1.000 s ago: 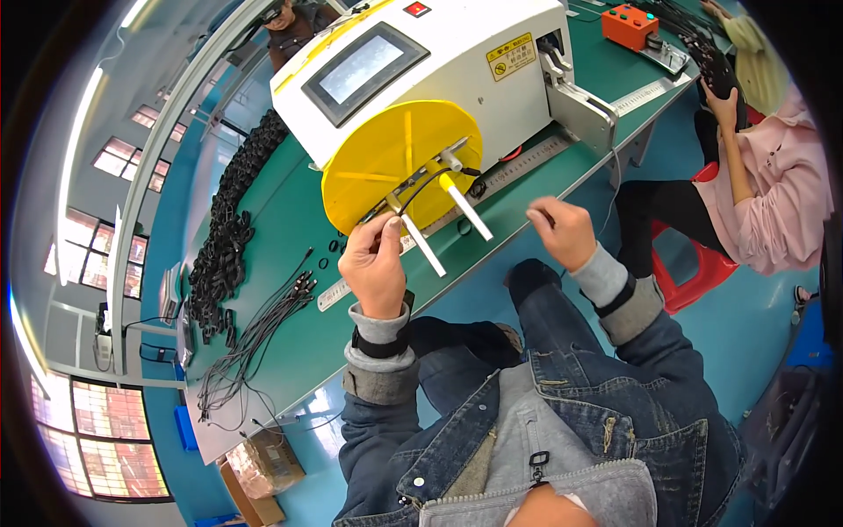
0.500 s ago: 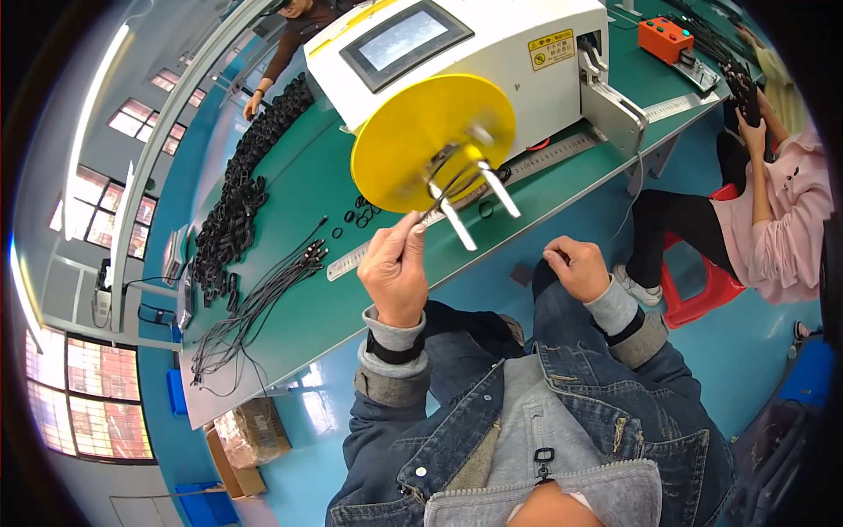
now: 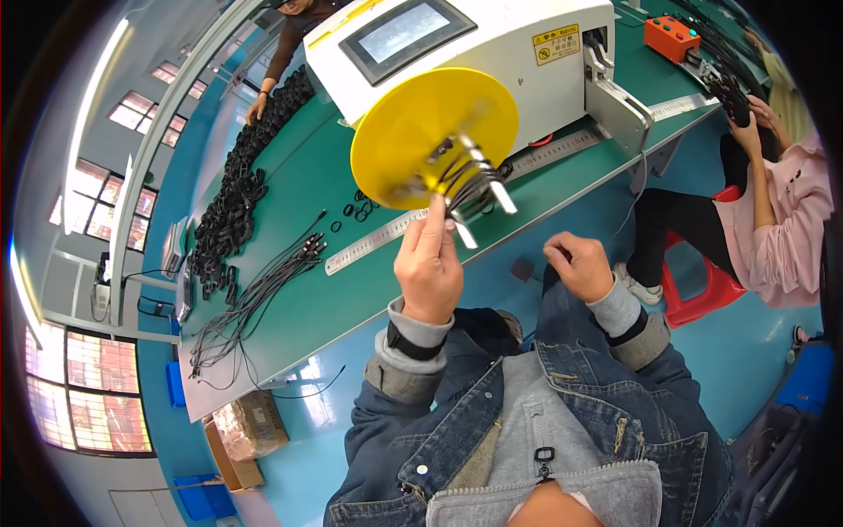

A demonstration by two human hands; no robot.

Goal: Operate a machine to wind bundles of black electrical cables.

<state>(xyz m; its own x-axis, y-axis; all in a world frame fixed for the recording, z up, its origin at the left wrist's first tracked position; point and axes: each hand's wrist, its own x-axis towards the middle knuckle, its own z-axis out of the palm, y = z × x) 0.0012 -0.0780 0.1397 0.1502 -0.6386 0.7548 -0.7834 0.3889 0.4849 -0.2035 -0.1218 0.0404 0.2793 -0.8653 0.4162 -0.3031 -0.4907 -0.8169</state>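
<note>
Cable coil (image 3: 475,191) slants lengthwise up and rightward from left hand (image 3: 428,274).

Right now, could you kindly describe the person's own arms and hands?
The left hand and right hand are bare. Each arm wears a blue denim sleeve with a greyish turned-back cuff, a light grey inner cuff and a black wristband.

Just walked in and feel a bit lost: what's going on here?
The person's left hand is at a thin black cable looped around pale straight rods on a round yellow disc; whether it pinches the cable is hard to tell. The blurred rods suggest the disc is turning on its boxy white machine. The right hand is apart, loosely curled, nothing visible in it. A bundle of long black cables lies on the green table.
</note>
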